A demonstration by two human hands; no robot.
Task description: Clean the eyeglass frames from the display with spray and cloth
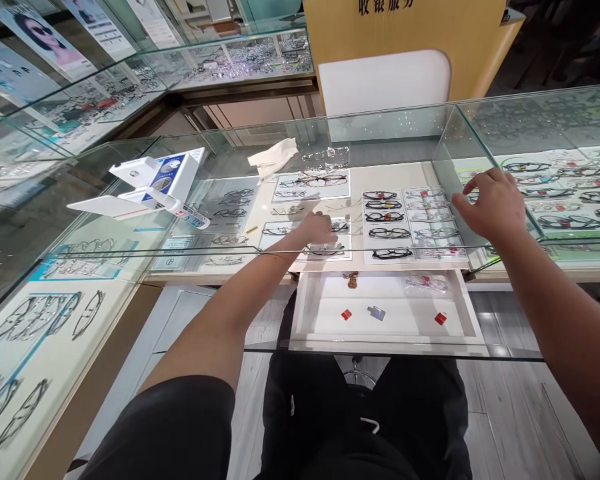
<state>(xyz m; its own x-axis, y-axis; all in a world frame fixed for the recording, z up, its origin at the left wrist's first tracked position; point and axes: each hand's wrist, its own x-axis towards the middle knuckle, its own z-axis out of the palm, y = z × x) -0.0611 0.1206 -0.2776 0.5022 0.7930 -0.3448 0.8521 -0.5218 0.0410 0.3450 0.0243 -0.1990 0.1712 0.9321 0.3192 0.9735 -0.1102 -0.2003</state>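
Note:
My left hand (320,228) reaches into the glass display case, closed, with its fingers bent down over a white card (306,256) of eyeglasses. A dark-framed pair of eyeglasses (340,227) lies right at its fingers; what the fingertips grip is hidden. My right hand (497,205) hovers by the glass divider (473,137), thumb and fingers apart, holding nothing visible. Between the hands, dark eyeglasses (389,233) lie in a column, beside a column of clear-framed eyeglasses (436,234). Behind my left hand, a reddish pair (321,180) rests on another white card.
An open white drawer (390,338) below holds red tags (347,314), a grey tag (377,313) and a bagged item (427,285). A spray bottle (180,208), an opened box (167,177) and a white cloth (274,159) are on the glass top. Glass edges cross in front.

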